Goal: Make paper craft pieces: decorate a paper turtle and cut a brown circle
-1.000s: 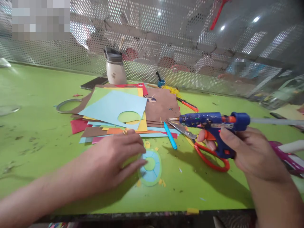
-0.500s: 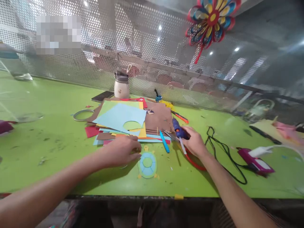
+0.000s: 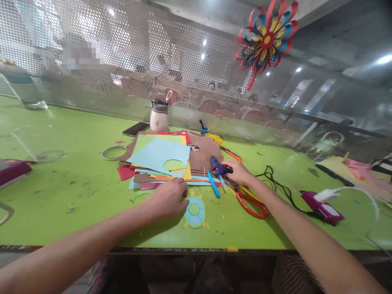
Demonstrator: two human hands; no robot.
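My right hand (image 3: 238,172) is closed on the handle of a purple hot glue gun (image 3: 219,166), its nozzle end over the edge of a brown paper stack. Below that hand lie scissors with red-orange handles (image 3: 251,205), partly under my forearm. My left hand (image 3: 171,197) rests beside a paper turtle (image 3: 194,212) with a blue shell and yellow head and feet. The left fingers are curled together, and what they pinch is hidden. Between the hands lies a blue pen (image 3: 213,184).
Stacked coloured papers (image 3: 157,153) lie ahead, a light blue sheet with a round hole on top. Behind them stand a white bottle (image 3: 159,116) and a dark phone (image 3: 136,129). A tape ring (image 3: 114,152) sits left. Right are a black cord (image 3: 283,192) and a magenta power box (image 3: 321,206).
My right hand has carried the glue gun left and back, toward the brown papers, uncovering more of the scissors. My left hand stays beside the turtle. The camera view has shifted slightly.
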